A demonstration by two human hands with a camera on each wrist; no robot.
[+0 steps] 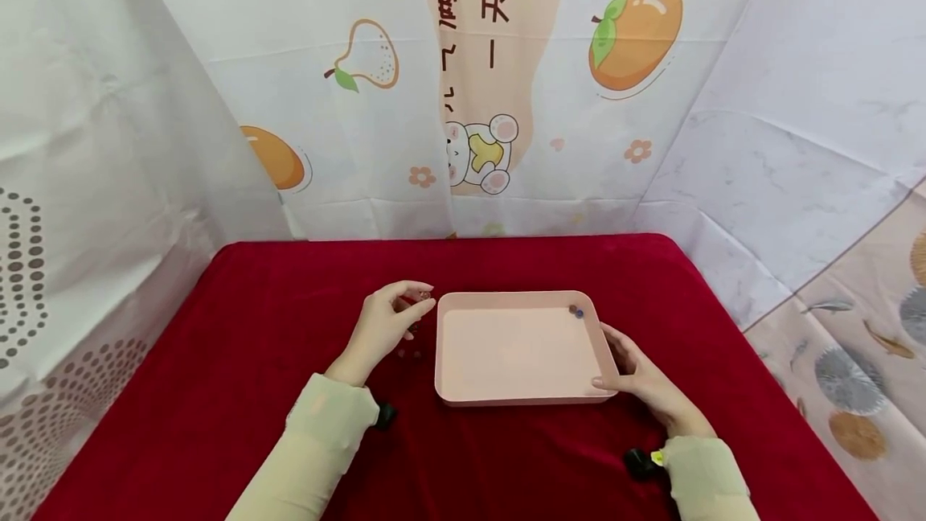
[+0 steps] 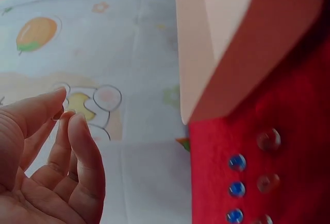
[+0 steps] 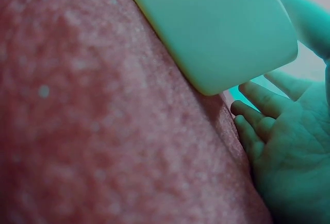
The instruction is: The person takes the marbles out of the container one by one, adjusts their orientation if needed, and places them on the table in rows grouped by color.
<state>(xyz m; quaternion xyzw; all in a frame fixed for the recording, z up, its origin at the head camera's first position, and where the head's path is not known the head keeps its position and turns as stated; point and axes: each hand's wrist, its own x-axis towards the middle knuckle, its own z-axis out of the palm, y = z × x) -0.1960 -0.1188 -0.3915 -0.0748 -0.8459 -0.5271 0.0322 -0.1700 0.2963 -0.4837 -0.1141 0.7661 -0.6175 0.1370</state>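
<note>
Left of the pink tray [image 1: 521,404], my left hand [image 1: 383,324] pinches a small brownish marble [image 2: 59,114] between thumb and fingertips, above the cloth. Below that hand lie several glass marbles; the left wrist view shows blue marbles [image 2: 236,188] beside clear reddish ones [image 2: 268,139]. My right hand [image 1: 644,380] grips the tray's right side, thumb over the near right corner and fingers along the outer wall. Inside the tray, at the far right corner, sit a brown marble [image 1: 572,309] and a blue marble [image 1: 579,313] close together.
A red velvet cloth [image 1: 239,360] covers the table. Behind it hangs a white curtain [image 1: 289,87] printed with fruit, and more sheets hang at the left and right. The tray's raised walls surround its flat floor.
</note>
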